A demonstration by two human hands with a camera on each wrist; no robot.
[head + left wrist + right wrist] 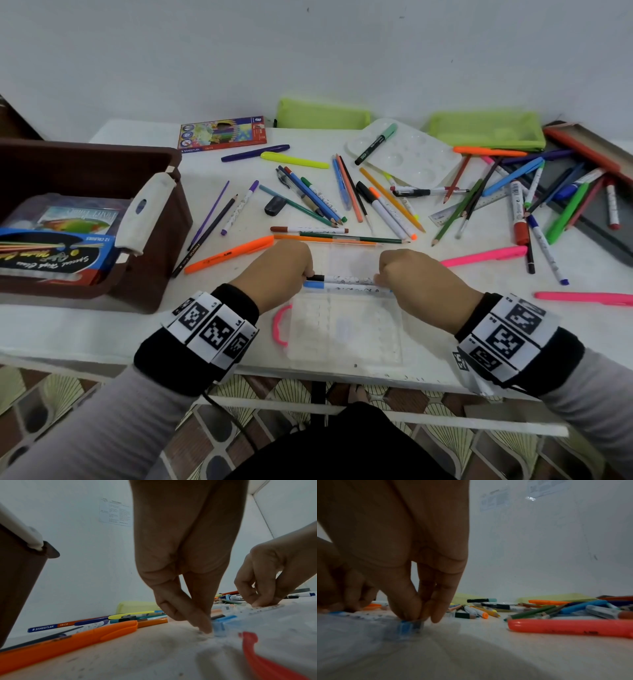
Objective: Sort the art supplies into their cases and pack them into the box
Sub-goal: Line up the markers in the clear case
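Fingertips (205,628) of my left hand (277,270) and right hand (407,274) are pinching two markers (346,283) into the clear case (346,329) at the tabletop's near edge; they are risking rolling out.

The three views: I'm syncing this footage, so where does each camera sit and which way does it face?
Head: above, looking down at the table; both hands and banded wrists show.
Left wrist: low, looking along the left hand toward the wall.
Right wrist: low, looking along the right hand toward the wall.
All three show the blue-capped marker.
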